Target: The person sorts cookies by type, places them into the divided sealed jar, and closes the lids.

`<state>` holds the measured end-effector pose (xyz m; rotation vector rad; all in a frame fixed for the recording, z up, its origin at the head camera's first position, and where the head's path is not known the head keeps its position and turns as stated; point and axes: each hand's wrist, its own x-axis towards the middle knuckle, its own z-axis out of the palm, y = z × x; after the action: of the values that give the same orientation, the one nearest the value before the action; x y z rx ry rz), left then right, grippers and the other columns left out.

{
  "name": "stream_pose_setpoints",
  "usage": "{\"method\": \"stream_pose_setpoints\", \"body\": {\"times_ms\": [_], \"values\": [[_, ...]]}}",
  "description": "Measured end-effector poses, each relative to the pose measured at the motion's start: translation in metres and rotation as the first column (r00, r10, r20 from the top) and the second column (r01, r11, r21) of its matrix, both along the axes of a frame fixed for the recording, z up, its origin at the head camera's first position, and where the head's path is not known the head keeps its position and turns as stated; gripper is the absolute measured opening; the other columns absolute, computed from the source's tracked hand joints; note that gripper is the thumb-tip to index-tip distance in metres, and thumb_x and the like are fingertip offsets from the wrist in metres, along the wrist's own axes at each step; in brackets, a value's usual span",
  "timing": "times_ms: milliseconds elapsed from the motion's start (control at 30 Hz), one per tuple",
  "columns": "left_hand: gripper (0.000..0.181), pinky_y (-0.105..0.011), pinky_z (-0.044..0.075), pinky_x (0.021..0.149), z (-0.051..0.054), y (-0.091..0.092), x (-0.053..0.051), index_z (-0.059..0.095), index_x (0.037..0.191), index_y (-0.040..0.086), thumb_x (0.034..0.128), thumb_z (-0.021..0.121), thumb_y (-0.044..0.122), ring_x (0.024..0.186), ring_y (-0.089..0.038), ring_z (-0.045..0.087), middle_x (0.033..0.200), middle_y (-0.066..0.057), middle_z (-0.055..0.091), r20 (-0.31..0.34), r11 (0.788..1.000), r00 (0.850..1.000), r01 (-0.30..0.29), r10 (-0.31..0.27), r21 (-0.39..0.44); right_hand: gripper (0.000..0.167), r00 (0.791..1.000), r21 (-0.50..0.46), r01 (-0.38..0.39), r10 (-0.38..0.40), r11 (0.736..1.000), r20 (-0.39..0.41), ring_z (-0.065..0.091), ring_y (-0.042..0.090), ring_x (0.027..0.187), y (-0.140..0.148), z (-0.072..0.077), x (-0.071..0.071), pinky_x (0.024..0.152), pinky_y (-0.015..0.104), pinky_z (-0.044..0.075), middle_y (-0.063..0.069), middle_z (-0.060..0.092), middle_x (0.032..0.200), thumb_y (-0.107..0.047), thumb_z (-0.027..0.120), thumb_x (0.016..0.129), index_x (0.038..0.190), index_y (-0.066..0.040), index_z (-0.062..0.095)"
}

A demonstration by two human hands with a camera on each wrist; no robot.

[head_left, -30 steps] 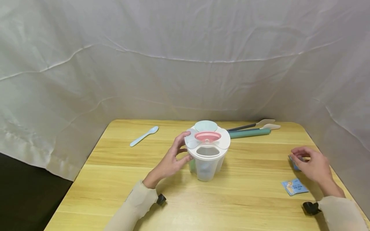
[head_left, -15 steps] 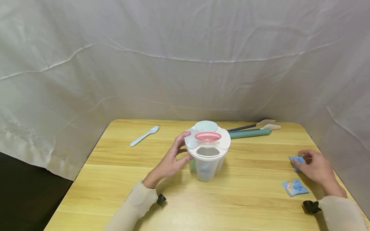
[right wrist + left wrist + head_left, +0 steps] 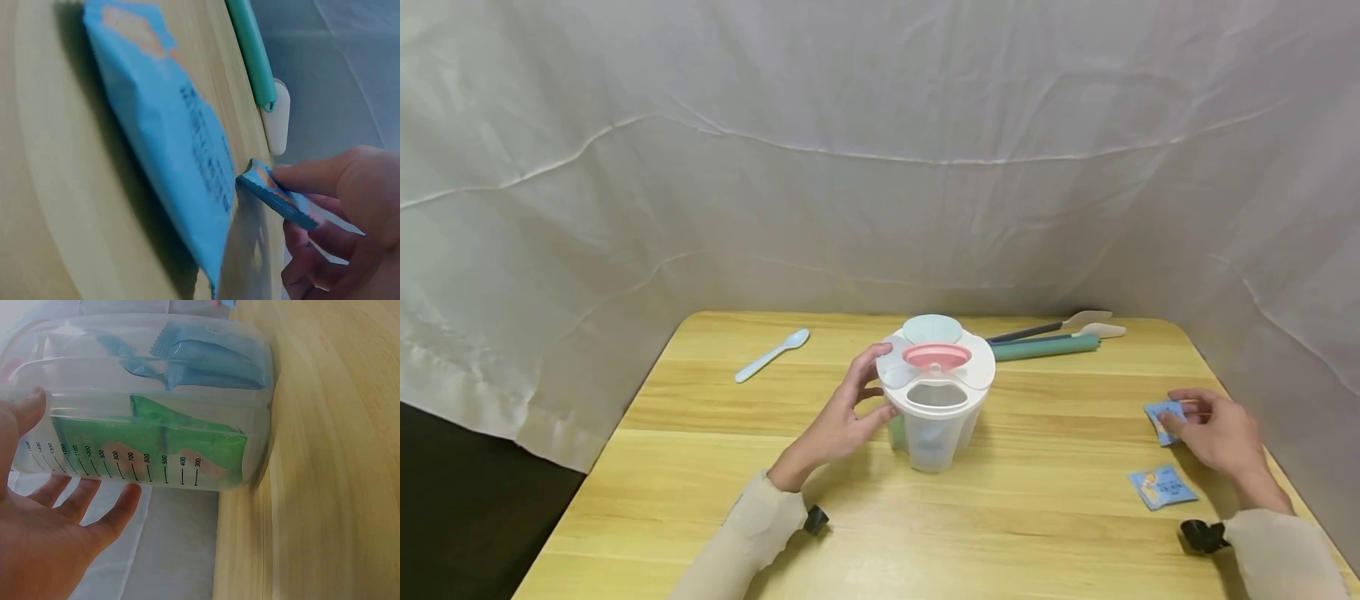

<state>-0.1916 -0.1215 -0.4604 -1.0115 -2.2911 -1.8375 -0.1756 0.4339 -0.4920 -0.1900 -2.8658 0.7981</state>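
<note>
A clear plastic container [image 3: 932, 443] stands upright mid-table under a white lid [image 3: 976, 365]. The lid has a pink flap [image 3: 936, 357], pale blue flaps and one uncovered opening at the front. My left hand [image 3: 838, 425] grips its left side, thumb and fingers spread around the wall below and at the lid's edge. Through the wall, the left wrist view shows green packets [image 3: 206, 447] and blue packets [image 3: 215, 362] in separate compartments. At the right, my right hand [image 3: 1221, 429] pinches a small blue packet [image 3: 275, 195] between thumb and fingers. Another blue packet [image 3: 1161, 487] lies nearer on the table.
A light blue spoon [image 3: 771, 357] lies at the back left. Behind the container to the right are long utensils with a teal handle [image 3: 1048, 347] and pale tips [image 3: 1086, 318]. A grey-white curtain [image 3: 880, 208] hangs along the table's back edge.
My right fingers have shifted on the far blue packet, which now shows flatter and more fully than a second ago. The left hand and container have stayed in place.
</note>
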Motion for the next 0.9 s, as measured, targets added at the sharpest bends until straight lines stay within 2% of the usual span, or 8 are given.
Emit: {"method": "stream_pose_setpoints", "body": {"times_ms": [67, 133, 233, 300, 467, 633, 733, 900], "values": [[0.083, -0.047, 0.056, 0.114, 0.000, -0.001, 0.000, 0.026, 0.168, 0.016, 0.1009, 0.071, -0.003, 0.148, -0.044, 0.053, 0.167, -0.021, 0.045, -0.001, 1.000, 1.000, -0.002, 0.002, -0.001, 0.044, 1.000, -0.035, 0.004, -0.005, 0.999, -0.026, 0.046, -0.022, 0.078, -0.003, 0.000, 0.000, 0.062, 0.012, 0.043, 0.027, 0.077, 0.118, -0.027, 0.077, 0.102, 0.135, 0.001, 0.069], [0.084, -0.047, 0.056, 0.115, -0.001, -0.002, 0.000, 0.026, 0.169, 0.016, 0.1010, 0.071, -0.003, 0.148, -0.042, 0.053, 0.168, -0.020, 0.044, 0.005, 1.000, 1.000, -0.002, 0.002, -0.001, 0.044, 0.999, -0.080, -0.004, 0.000, 0.997, -0.048, 0.048, -0.024, 0.077, -0.006, 0.001, 0.000, 0.062, 0.012, 0.047, 0.004, 0.081, 0.106, -0.028, 0.077, 0.102, 0.136, 0.000, 0.069], [0.084, -0.047, 0.056, 0.115, -0.001, -0.002, 0.000, 0.026, 0.169, 0.017, 0.1008, 0.071, -0.003, 0.148, -0.042, 0.052, 0.168, -0.019, 0.044, 0.012, 1.000, 1.000, -0.001, 0.001, -0.001, 0.045, 0.996, -0.146, -0.038, 0.026, 0.989, -0.086, 0.056, -0.022, 0.079, -0.012, 0.004, -0.001, 0.065, 0.009, 0.050, -0.031, 0.071, 0.094, -0.028, 0.079, 0.102, 0.137, -0.001, 0.070], [0.085, -0.046, 0.055, 0.116, -0.001, -0.001, 0.000, 0.026, 0.169, 0.017, 0.1005, 0.072, -0.003, 0.149, -0.042, 0.052, 0.167, -0.019, 0.045, 0.017, 1.000, 1.000, 0.000, 0.000, -0.002, 0.045, 0.994, -0.183, -0.068, 0.050, 0.981, -0.102, 0.059, -0.021, 0.082, -0.017, 0.007, -0.001, 0.066, 0.009, 0.052, -0.043, 0.063, 0.094, -0.028, 0.079, 0.102, 0.138, -0.002, 0.069], [0.085, -0.045, 0.055, 0.116, 0.000, 0.000, -0.001, 0.026, 0.169, 0.016, 0.1000, 0.072, -0.004, 0.149, -0.041, 0.052, 0.167, -0.018, 0.045, 0.024, 1.000, 1.000, 0.003, -0.003, 0.000, 0.043, 0.983, -0.201, -0.124, 0.093, 0.972, -0.158, 0.061, -0.020, 0.084, -0.035, 0.020, 0.000, 0.068, 0.008, 0.052, -0.043, 0.064, 0.096, -0.028, 0.081, 0.101, 0.136, -0.004, 0.070], [0.084, -0.044, 0.057, 0.115, 0.000, 0.000, -0.001, 0.026, 0.169, 0.015, 0.1004, 0.072, -0.004, 0.148, -0.042, 0.052, 0.167, -0.021, 0.045, 0.004, 1.000, 1.000, 0.012, -0.012, 0.004, 0.038, 0.966, -0.184, -0.160, 0.115, 0.970, -0.230, 0.061, -0.020, 0.083, -0.055, 0.038, 0.004, 0.069, 0.005, 0.052, -0.042, 0.064, 0.095, -0.023, 0.082, 0.100, 0.133, -0.006, 0.072], [0.084, -0.044, 0.057, 0.114, 0.000, 0.000, -0.001, 0.026, 0.168, 0.015, 0.1008, 0.071, -0.004, 0.148, -0.043, 0.053, 0.167, -0.021, 0.044, -0.003, 1.000, 1.000, 0.014, -0.014, 0.003, 0.034, 0.945, -0.170, -0.194, 0.138, 0.966, -0.296, 0.062, -0.020, 0.084, -0.071, 0.051, 0.007, 0.072, 0.002, 0.050, -0.041, 0.065, 0.095, -0.017, 0.083, 0.098, 0.130, -0.007, 0.074], [0.084, -0.042, 0.057, 0.115, 0.000, -0.001, 0.000, 0.026, 0.168, 0.016, 0.1005, 0.071, -0.004, 0.148, -0.042, 0.052, 0.166, -0.021, 0.045, 0.007, 1.000, 1.000, 0.009, -0.009, 0.003, 0.034, 0.890, -0.167, -0.270, 0.180, 0.948, -0.418, 0.064, -0.019, 0.085, -0.099, 0.072, 0.011, 0.077, -0.001, 0.050, -0.039, 0.069, 0.096, -0.001, 0.086, 0.092, 0.125, -0.007, 0.077]]}}
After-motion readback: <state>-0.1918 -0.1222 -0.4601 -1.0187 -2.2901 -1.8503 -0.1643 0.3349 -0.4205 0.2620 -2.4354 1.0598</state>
